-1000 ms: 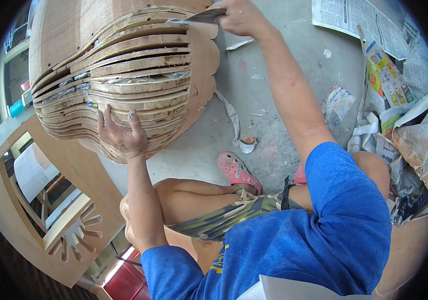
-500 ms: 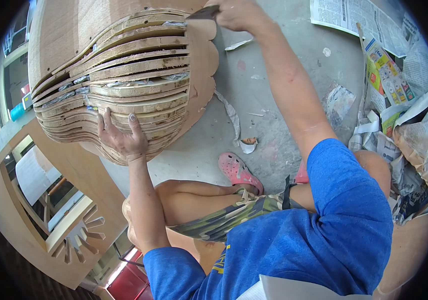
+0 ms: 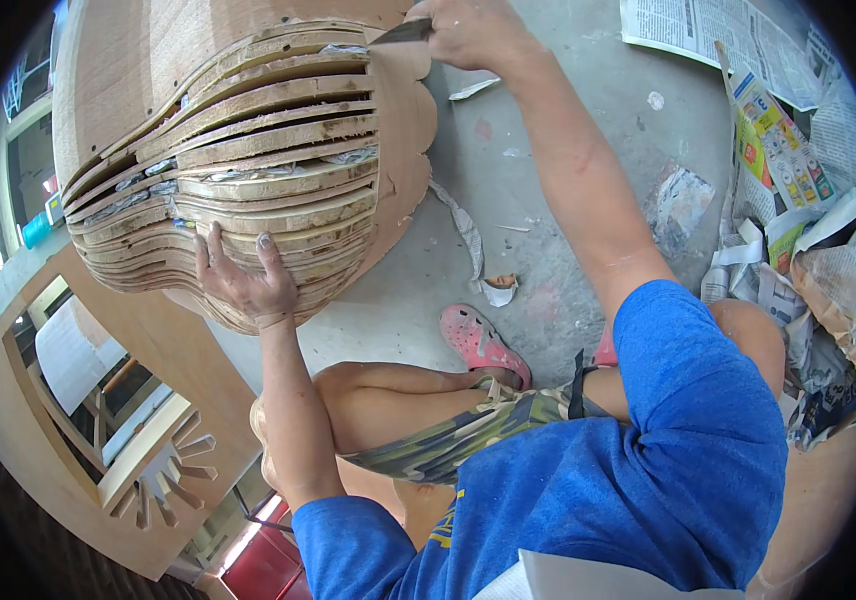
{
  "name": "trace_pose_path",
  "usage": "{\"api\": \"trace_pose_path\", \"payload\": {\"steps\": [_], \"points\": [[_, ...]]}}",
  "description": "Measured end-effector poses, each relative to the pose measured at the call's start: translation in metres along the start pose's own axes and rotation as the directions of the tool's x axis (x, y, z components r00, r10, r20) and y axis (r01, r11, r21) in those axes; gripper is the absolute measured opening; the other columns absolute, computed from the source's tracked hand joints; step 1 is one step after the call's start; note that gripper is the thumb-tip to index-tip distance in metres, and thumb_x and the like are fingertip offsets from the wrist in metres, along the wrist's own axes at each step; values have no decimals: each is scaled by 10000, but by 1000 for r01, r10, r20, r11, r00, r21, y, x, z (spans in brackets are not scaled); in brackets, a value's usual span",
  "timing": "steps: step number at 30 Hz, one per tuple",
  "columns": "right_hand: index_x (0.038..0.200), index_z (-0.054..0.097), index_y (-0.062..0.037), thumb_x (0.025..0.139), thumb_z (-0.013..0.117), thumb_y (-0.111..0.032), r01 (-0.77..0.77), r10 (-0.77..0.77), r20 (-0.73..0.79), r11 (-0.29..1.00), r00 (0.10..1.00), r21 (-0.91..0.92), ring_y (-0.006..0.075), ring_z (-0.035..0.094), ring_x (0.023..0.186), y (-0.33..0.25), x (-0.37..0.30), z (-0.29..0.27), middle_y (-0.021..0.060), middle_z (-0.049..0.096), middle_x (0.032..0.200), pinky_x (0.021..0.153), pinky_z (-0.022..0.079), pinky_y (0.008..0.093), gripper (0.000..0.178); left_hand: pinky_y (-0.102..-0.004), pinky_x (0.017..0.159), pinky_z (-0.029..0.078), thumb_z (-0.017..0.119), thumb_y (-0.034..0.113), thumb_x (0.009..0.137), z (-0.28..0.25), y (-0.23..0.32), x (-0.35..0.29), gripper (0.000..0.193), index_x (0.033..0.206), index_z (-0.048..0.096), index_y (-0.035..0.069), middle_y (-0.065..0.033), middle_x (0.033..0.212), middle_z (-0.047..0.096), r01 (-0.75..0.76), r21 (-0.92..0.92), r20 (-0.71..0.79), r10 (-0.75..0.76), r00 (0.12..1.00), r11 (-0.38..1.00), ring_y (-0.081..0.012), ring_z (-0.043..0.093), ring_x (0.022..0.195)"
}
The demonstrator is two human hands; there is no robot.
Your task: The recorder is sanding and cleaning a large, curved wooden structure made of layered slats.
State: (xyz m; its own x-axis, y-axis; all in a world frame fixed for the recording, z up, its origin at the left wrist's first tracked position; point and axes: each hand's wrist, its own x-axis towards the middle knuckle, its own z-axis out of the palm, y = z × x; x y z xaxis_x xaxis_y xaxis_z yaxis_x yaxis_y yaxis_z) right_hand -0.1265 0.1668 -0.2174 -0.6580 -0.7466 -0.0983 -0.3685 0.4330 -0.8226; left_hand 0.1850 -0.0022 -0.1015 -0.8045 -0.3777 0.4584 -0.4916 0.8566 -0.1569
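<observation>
A curved structure of stacked wooden ribs (image 3: 278, 145) fills the upper left, with dark gaps between several ribs. Crumpled paper (image 3: 348, 157) is stuffed into some of these gaps. My left hand (image 3: 248, 280) rests on the near ribs, its fingers spread and holding nothing. At the top, my right hand (image 3: 483, 32) grips a putty knife (image 3: 403, 34), partly hidden by the fist. The flat dark blade touches or hovers just over the far right end of the ribs, beside a scalloped plywood edge (image 3: 403, 180); which of the two I cannot tell.
Crumpled newspaper (image 3: 833, 270) is heaped at the right, and a flat sheet (image 3: 718, 45) lies beyond it. Paper scraps (image 3: 463, 235) litter the grey floor (image 3: 548, 200). A plywood panel with a rectangular cutout (image 3: 173, 345) stands at lower left. My pink clog (image 3: 478, 340) is below.
My right hand has shifted slightly down with the putty knife, whose blade sits a little lower. My left hand stays almost in place on the ribs.
</observation>
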Motion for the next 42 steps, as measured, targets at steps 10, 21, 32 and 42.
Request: {"api": "trace_pose_path", "payload": {"steps": [10, 21, 32, 42], "points": [[901, 729, -93, 731, 619, -112, 30, -17, 102, 992, 995, -125, 307, 677, 856, -25, 1, -26, 147, 704, 886, 751, 536, 409, 204, -467, 1039, 289, 615, 454, 854, 1, -4, -1, 634, 1316, 501, 35, -238, 1344, 409, -2, 24, 14, 2, 1000, 1000, -356, 388, 1228], [916, 728, -98, 748, 577, -110, -4, 2, -13, 994, 1000, -108, 309, 676, 854, -27, -15, -11, 141, 706, 865, 751, 529, 401, 227, -482, 1062, 257, 605, 446, 876, -3, -6, 0, 616, 1331, 485, 49, -227, 1324, 412, -6, 0, 12, 6, 1000, 1000, -353, 349, 1253], [992, 735, -111, 783, 598, -116, 197, -145, -175, 924, 974, 327, 254, 681, 796, -26, 3, 6, 140, 712, 910, 717, 516, 327, 250, -475, 1059, 260, 602, 433, 879, -2, -2, -1, 604, 1329, 488, 46, -233, 1325, 413, -11, -6, 6, 11, 1000, 1000, -356, 355, 1250], [1009, 719, -38, 761, 570, 25, 111, -78, -93, 888, 993, 447, 186, 674, 823, -16, 3, 10, 118, 729, 936, 754, 511, 286, 296, -470, 1052, 275, 615, 444, 866, -2, -5, -3, 619, 1321, 498, 40, -241, 1330, 410, 7, 14, 12, -7, 1000, 1000, -362, 363, 1246]]}}
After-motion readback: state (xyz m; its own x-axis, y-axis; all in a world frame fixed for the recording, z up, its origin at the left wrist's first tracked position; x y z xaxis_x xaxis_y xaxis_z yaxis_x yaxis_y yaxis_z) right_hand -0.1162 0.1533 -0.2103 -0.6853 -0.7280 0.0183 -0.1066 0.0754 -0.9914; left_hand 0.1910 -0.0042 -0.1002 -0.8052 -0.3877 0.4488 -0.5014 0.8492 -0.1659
